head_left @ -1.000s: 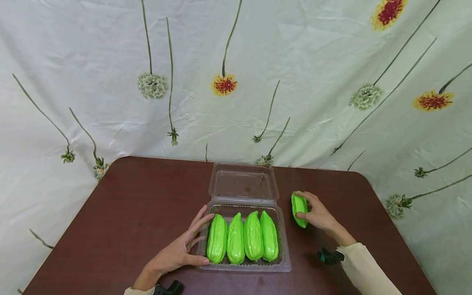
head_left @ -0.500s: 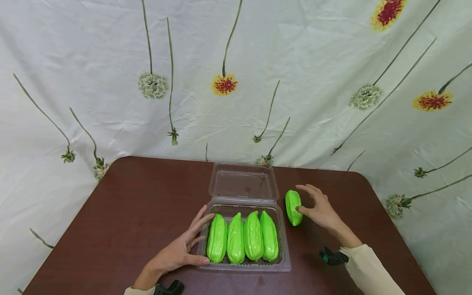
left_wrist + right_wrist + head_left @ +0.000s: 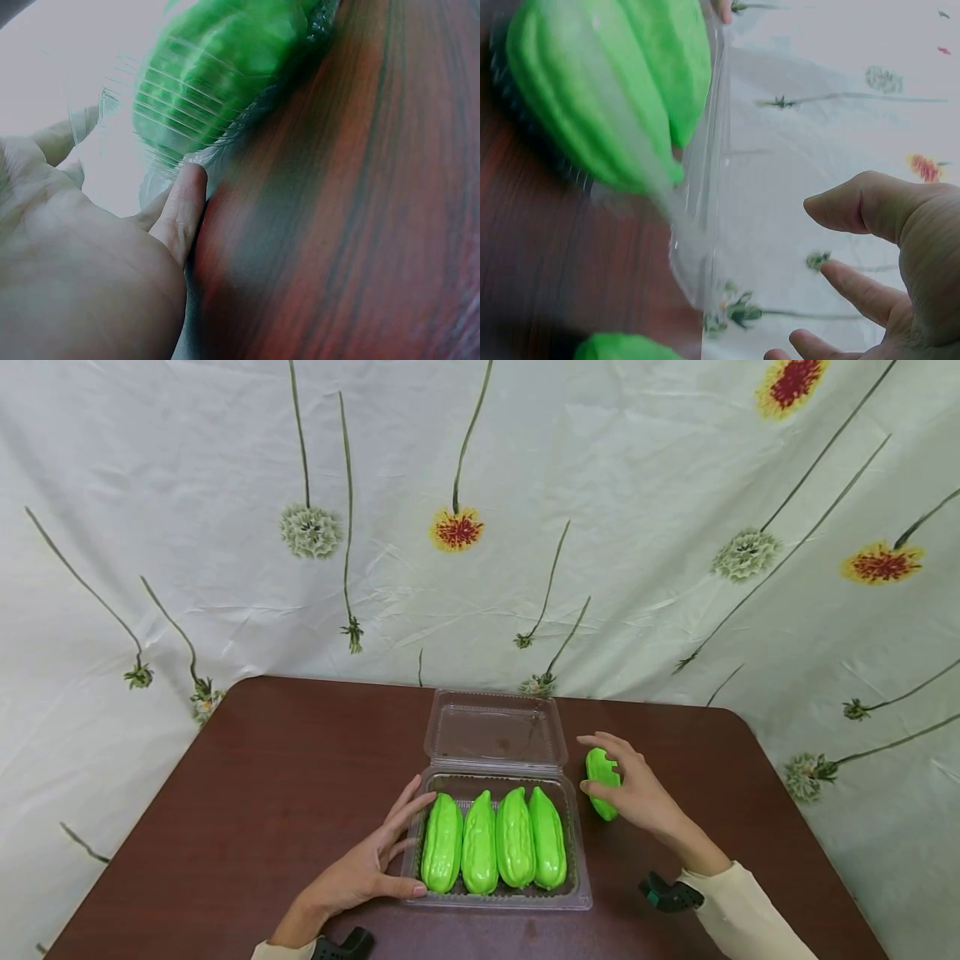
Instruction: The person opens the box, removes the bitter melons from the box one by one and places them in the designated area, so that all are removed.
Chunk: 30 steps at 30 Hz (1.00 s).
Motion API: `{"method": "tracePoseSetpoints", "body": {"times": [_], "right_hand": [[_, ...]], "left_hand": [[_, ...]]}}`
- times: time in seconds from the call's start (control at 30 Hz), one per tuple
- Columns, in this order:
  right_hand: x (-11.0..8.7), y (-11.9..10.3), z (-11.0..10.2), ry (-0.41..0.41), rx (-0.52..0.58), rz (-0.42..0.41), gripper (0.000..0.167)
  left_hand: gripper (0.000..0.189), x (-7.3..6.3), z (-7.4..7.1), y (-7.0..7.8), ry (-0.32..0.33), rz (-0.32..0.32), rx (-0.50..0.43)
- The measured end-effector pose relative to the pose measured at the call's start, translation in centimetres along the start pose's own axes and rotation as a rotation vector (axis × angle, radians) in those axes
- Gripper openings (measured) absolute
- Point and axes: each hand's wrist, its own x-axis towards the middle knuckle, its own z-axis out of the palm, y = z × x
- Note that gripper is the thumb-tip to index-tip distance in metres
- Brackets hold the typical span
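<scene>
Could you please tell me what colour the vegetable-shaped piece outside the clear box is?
The vegetable-shaped piece is bright green, best seen in the head view.

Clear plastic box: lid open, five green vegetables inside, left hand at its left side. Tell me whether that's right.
The count is wrong: the head view shows four green vegetables in the clear plastic box, not five; a fifth is outside, by the right hand. The lid and left hand are as you said.

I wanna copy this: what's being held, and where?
Nothing looks gripped. The left hand only touches the clear box along its left side; the right hand, fingers spread, is near the loose green vegetable.
</scene>
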Motion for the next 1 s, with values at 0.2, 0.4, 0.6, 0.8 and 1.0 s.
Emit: {"method": "tracePoseSetpoints", "body": {"times": [0.2,0.4,0.6,0.8,1.0], "right_hand": [[-0.3,-1.4,1.0,-0.039,0.030,-0.038,0.058],[-0.5,-2.5,2.1,-0.076,0.041,-0.079,0.058],[-0.7,-3.1,3.1,-0.125,0.070,-0.096,0.057],[-1.1,-3.3,4.5,-0.187,0.105,-0.118,0.058],[-1.3,-3.7,5.9,-0.214,0.096,-0.165,0.057]], "left_hand": [[0.099,0.0,-0.1,0.0,-0.004,-0.011,0.002],[0.099,0.0,-0.1,0.0,-0.005,-0.008,-0.001],[0.099,0.1,0.0,-0.1,-0.006,0.007,0.005],[0.100,0.1,0.0,-0.1,-0.006,-0.002,-0.002],[0.099,0.1,-0.1,0.0,-0.005,-0.017,0.002]]}}
